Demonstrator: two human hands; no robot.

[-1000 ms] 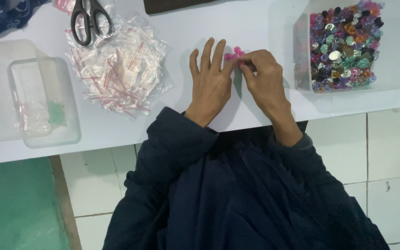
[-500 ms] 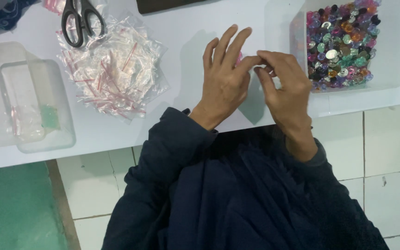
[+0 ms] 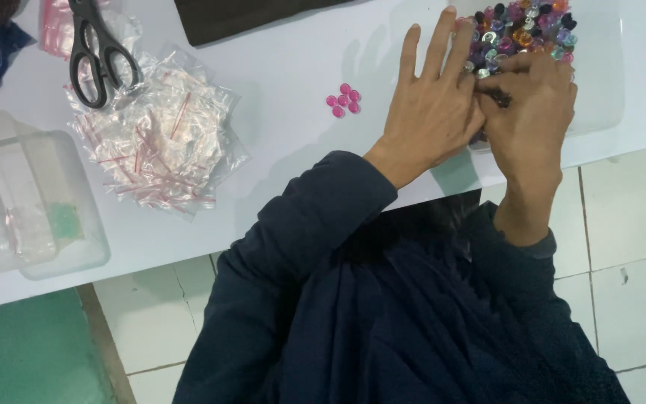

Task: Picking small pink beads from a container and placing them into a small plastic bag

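Note:
A clear plastic tub (image 3: 600,82) at the table's right end holds several small colourful round beads (image 3: 521,30). My left hand (image 3: 431,105) lies at the tub's near-left edge with its fingers spread and reaching over the beads. My right hand (image 3: 532,105) is right beside it, over the tub, fingers curled and pinched on a small dark bead (image 3: 499,96) between the two hands. A small cluster of pink beads (image 3: 343,99) lies loose on the white table (image 3: 293,157), to the left of both hands.
Black-handled scissors (image 3: 95,52) rest on a pile of small clear zip bags (image 3: 155,142). A clear lidded box (image 3: 39,206) sits at the left edge. A dark flat object (image 3: 248,19) lies at the back. White floor tiles (image 3: 629,262) show below the table edge.
Both hands have moved right, from the middle of the table to the bead tub. The pink beads they held together now lie alone on the table.

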